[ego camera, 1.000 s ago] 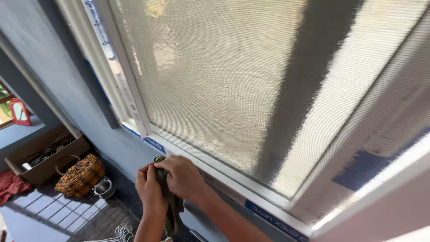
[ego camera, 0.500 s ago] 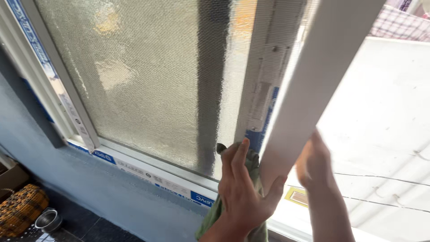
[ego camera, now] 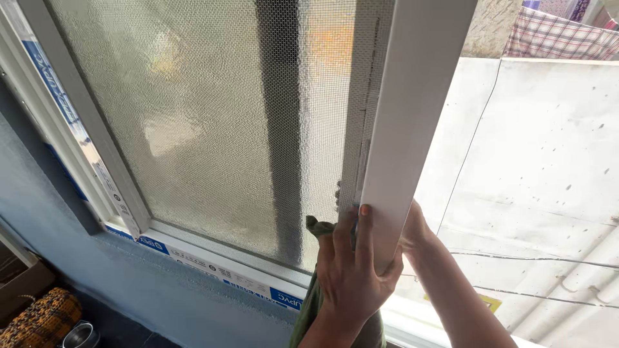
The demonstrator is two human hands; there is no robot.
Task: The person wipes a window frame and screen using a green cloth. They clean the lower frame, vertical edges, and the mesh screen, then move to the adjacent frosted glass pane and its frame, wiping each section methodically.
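Two hands on the same white sash frame (ego camera: 412, 116) here, down at the lower middle of the frame. Left hand (ego camera: 351, 270) is wrapped round the front edge of that upright, fingers (ego camera: 364, 225) closed on it, and it's also pinning a green cloth (ego camera: 316, 296) against the mesh screen (ego camera: 213, 122); the cloth hangs down out of the bottom of the shot. Right hand (ego camera: 412, 229) sits behind the upright, mostly hidden, so I honestly can't tell whether its fingers are curled shut or loose.

Surface-wise: the screen is fine mesh with patterned glass behind it, filling the upper left and centre. Bottom rail (ego camera: 213, 261) runs diagonally along the lower left with blue and white protective tape on it. Under that is a blue-grey wall (ego camera: 129, 290).

Right of the upright the window is open, looking out on a pale concrete roof (ego camera: 548, 161) with checked laundry (ego camera: 561, 35) at the upper right. Bottom left corner shows a woven basket (ego camera: 39, 319) and a small steel bowl (ego camera: 80, 335) just beside it.
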